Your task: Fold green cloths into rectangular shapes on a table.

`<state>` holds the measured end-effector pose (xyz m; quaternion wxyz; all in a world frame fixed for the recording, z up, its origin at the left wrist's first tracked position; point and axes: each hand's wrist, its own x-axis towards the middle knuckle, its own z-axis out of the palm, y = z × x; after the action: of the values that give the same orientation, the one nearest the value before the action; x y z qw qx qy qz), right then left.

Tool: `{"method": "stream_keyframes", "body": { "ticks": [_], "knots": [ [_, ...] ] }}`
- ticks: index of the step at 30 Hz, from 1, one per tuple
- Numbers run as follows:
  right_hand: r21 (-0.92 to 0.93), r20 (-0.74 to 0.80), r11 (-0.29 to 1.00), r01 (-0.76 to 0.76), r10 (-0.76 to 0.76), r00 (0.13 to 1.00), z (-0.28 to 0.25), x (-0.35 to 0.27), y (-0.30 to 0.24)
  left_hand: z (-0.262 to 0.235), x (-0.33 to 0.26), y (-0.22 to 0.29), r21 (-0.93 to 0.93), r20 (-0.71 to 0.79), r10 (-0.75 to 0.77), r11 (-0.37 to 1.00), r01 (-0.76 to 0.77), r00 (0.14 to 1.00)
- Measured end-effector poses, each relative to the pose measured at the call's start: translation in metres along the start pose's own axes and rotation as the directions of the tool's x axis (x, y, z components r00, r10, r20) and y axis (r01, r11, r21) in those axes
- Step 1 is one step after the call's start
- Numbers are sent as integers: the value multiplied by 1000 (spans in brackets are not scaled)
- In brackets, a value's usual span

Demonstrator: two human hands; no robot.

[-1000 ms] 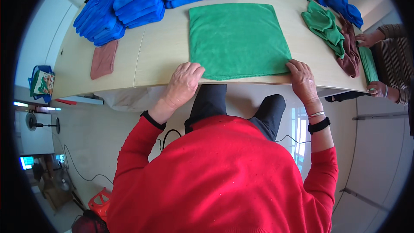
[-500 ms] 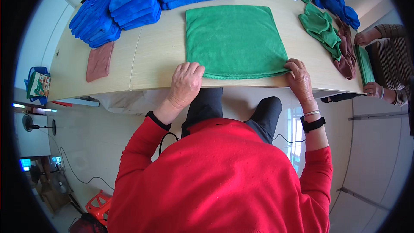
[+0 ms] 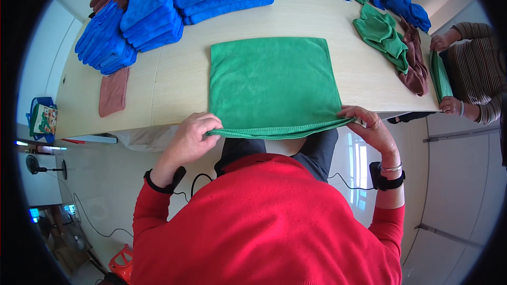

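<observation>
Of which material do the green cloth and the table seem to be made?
Green cloth: soft fabric, perhaps microfibre; its matt, finely napped surface and stitched edge suggest this.
Table: probably wood-based board, smooth; a pale grain shows, though whether real wood or laminate cannot be told.

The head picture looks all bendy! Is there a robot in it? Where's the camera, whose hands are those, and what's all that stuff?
No robot here, just a person in a red top. The camera sits on that person's head and looks down. Its very wide lens makes straight edges look curved.

The left hand and right hand are bare. They hold the near corners of a green cloth, whose near edge sticks out past the table.

Farther left are stacks of folded blue cloths and a flat pink cloth. On the right lie rumpled cloths. Another person is over there too, with both hands on something green.
</observation>
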<state>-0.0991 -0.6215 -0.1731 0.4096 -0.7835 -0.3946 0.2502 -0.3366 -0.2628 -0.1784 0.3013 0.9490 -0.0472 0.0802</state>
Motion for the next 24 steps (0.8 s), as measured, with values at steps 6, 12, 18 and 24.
{"method": "stream_keyframes", "body": {
  "ticks": [6, 12, 18, 24],
  "knots": [
    [298, 25, 933, -203, 205, 978, -33, 52, -9, -55, 49, -25, -485, 180, -399, 759, 434, 899],
    [263, -141, 946, -189, 232, 962, -13, 130, 46, -8, 94, -113, -491, 91, -532, 711, 503, 842],
    [117, -258, 976, -185, 210, 943, 9, 157, 78, 11, 97, -146, -414, 29, -552, 752, 513, 834],
    [83, -368, 969, -234, 248, 896, 17, 156, 90, 19, 89, -136, -461, -31, -643, 688, 560, 765]
  ]
}}
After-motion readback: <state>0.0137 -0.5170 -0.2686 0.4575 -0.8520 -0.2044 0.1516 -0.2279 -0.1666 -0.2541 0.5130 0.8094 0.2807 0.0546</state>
